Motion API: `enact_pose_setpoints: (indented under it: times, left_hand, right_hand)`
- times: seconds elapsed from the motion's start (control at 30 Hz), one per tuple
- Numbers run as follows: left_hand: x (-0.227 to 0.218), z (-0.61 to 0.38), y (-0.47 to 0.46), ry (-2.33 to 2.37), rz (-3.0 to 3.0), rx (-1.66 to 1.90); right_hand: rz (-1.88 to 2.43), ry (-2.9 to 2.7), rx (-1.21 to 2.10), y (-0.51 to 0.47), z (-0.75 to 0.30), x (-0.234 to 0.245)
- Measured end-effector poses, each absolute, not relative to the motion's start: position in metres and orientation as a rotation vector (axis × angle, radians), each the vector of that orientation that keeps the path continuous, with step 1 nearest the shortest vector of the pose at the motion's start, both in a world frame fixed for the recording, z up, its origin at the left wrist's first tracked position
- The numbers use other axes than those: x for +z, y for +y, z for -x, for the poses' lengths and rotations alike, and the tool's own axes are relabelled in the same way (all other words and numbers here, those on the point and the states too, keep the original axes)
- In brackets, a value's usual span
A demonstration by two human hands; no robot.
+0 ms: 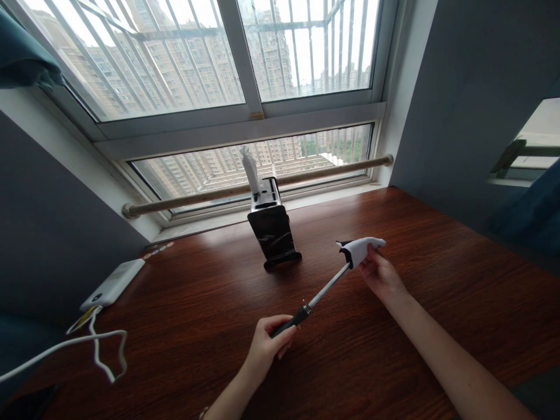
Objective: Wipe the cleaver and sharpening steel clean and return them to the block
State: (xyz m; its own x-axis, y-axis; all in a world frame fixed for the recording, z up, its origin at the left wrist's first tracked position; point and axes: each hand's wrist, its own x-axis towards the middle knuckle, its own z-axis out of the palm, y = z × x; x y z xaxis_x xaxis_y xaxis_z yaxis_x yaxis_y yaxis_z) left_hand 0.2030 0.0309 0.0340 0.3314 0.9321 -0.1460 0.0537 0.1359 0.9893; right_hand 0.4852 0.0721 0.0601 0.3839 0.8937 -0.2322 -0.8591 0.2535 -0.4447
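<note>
Diagonally | rod [329,286] | handle [300,316] lower left | runs upper right into cloth [361,250]

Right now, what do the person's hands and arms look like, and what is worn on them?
The left hand and right hand are bare, with no gloves or rings showing. Both forearms are sleeveless as far as they show. What looks like a bracelet sits on the left one, mostly cut off by the bottom edge.
</note>
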Motion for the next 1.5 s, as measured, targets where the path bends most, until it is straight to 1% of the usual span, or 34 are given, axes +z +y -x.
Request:
enact_pose_setpoints:
  times: [1.5]
  left_hand:
    - [0.033,-0.202,0.031,1.029,-1.28,0.828]
  right_hand:
    - [0.536,-0.091,1.159,0.074,-0.489,0.05]
